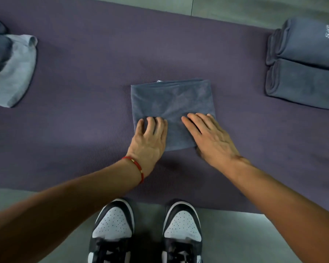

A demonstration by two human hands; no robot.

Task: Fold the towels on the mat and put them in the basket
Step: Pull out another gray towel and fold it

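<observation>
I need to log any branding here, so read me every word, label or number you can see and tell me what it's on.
White print on the upper folded towel at the right edge: cut off by the frame and seen upside down, roughly "SAS", not reliably readable.
Small white tag at the far edge of the middle towel: no text legible.
Nothing else carries text.

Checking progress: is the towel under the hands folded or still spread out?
Folded: the towel is a compact rectangle with layered edges at its far side, both hands pressing its near edge.

The folded towel [171,103] is soft, matt grey cloth with a fine nap, like the stacked towels [304,65]. The purple mat [84,92] looks matt, finely ribbed foam; the shoes [148,228] have smooth perforated toes
</observation>
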